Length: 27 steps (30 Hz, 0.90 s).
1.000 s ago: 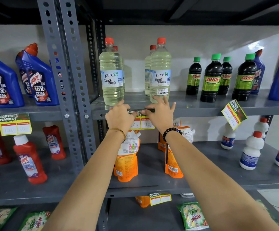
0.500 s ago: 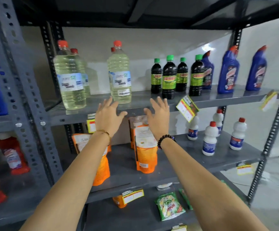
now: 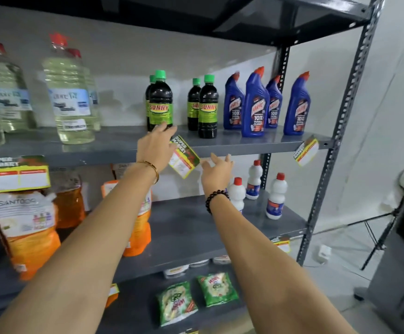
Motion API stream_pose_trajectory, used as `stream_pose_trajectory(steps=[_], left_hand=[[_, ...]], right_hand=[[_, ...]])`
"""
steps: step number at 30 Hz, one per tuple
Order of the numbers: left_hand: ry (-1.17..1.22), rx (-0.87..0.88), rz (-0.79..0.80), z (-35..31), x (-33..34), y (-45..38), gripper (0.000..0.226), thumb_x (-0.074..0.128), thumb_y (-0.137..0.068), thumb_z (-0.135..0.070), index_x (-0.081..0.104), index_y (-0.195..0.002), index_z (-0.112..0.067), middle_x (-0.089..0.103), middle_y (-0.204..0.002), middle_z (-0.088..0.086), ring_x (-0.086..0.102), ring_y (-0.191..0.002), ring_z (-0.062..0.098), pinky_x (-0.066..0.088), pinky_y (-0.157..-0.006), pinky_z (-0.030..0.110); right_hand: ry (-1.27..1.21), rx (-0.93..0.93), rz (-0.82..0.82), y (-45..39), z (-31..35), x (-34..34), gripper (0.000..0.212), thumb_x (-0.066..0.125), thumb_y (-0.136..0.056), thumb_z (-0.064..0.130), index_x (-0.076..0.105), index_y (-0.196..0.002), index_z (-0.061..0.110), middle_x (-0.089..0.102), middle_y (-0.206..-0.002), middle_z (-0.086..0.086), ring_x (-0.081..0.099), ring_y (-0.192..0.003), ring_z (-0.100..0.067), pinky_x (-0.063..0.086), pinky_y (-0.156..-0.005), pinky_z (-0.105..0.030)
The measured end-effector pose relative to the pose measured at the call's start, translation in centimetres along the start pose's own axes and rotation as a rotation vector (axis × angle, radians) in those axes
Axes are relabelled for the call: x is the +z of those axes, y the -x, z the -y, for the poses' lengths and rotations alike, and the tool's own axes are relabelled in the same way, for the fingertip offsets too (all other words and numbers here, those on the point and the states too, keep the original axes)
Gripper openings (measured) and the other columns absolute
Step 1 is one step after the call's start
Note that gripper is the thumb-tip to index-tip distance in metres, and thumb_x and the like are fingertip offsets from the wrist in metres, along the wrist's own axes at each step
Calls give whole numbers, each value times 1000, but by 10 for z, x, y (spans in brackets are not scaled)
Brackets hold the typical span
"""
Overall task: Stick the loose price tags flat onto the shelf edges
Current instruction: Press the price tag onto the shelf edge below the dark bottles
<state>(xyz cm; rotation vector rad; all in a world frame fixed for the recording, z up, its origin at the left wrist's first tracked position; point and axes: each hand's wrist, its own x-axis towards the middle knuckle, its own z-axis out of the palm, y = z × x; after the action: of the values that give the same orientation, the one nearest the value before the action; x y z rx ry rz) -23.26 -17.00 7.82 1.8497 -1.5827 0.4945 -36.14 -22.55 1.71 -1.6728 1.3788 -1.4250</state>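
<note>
A yellow and green price tag [image 3: 184,157] hangs crooked from the grey upper shelf edge [image 3: 246,147], below the dark green-capped bottles [image 3: 160,102]. My left hand [image 3: 156,147] is open, with its fingertips at the tag's upper left corner. My right hand [image 3: 216,172] is open just right of and below the tag, not touching it. A second tilted tag [image 3: 305,150] hangs at the right end of the same edge. At far left another tag [image 3: 15,173] lies flat and level on the edge.
Clear bleach bottles [image 3: 69,97] and blue cleaner bottles [image 3: 254,104] stand on the upper shelf. Orange pouches [image 3: 31,232] and white bottles [image 3: 276,198] fill the middle shelf, which carries a small tag [image 3: 281,244]. Green packets [image 3: 216,289] lie below. A perforated upright [image 3: 336,141] closes the right side.
Both hands left the tag under the bleach bottles and moved right along the shelf to the crooked tag under the dark bottles. My view swung right with them.
</note>
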Motion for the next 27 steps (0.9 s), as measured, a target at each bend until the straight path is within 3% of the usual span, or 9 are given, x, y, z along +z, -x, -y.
stream_pose_trajectory(steps=[7,11,15,22,27], left_hand=[[-53,-71,27,-13,13,-11,34,51,-93,-20,56,-127,-24,40,-149,3,48,-127,28,46,-95,44],[-47,-69,-29,-19,9,-13,22,52,-91,-18,67,-106,-19,52,-139,2,56,-114,29,47,-87,38],[-44,-56,-68,-22,7,-13,11,58,-88,-18,67,-85,-13,65,-120,3,61,-99,31,47,-75,36],[35,-55,-71,-22,6,-4,11,57,-86,-10,58,-75,-7,68,-93,8,60,-84,34,43,-66,33],[145,-87,40,-22,10,11,14,61,-84,-9,59,-69,-9,69,-101,11,62,-93,32,49,-74,37]], right_hand=[[-20,-57,62,-5,-9,15,29,61,-88,21,65,-111,5,12,-156,-21,6,-145,-35,14,-119,-42],[-76,-50,15,-6,-9,18,24,64,-85,20,69,-105,7,13,-156,-17,5,-146,-30,14,-119,-43],[-93,-143,-21,-10,-11,11,12,66,-83,14,70,-90,4,13,-157,-16,3,-146,-29,10,-120,-41],[12,-418,158,-26,-14,-12,9,61,-84,7,64,-83,-1,24,-154,-17,2,-145,-37,4,-119,-47],[109,-443,255,-49,-16,-33,6,62,-81,5,63,-76,4,40,-146,-17,13,-144,-35,5,-118,-47]])
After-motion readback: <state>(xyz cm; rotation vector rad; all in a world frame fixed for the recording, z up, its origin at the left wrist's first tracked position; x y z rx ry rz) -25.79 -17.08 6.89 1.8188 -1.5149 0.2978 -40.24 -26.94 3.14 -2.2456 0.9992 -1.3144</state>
